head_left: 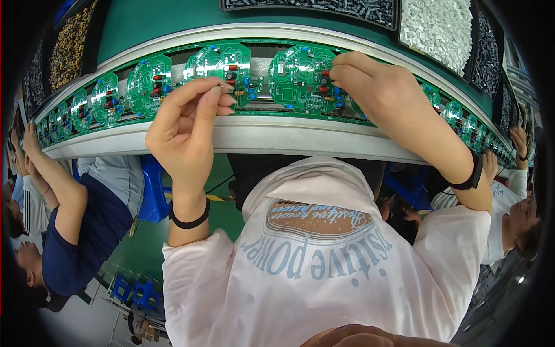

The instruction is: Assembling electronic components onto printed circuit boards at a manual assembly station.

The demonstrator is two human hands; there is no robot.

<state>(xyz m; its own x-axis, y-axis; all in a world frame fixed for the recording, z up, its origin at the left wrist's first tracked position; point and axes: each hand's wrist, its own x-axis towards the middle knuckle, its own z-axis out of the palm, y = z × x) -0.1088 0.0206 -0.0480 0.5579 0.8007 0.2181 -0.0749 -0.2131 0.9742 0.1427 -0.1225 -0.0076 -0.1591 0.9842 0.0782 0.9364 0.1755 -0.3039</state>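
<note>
Near 10 o'clock, the left hand (188,118) pinches a tiny thing (221,85), too small to name. Past 1 o'clock, the right hand (373,84) hides part of a green board (298,81). At 12 o'clock, the top edge cuts off a black tray (396,16).

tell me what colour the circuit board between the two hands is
The circuit board is green; it shows best in the head view.

The left hand (184,128) pinches a small part (222,85) above green boards (105,98) lined along a pale rail (277,134), as the right hand (374,84) bends its fingertips to one board's right side. Trays (436,36) of loose parts stand beyond; a co-worker (87,231) in navy is at left.
</note>
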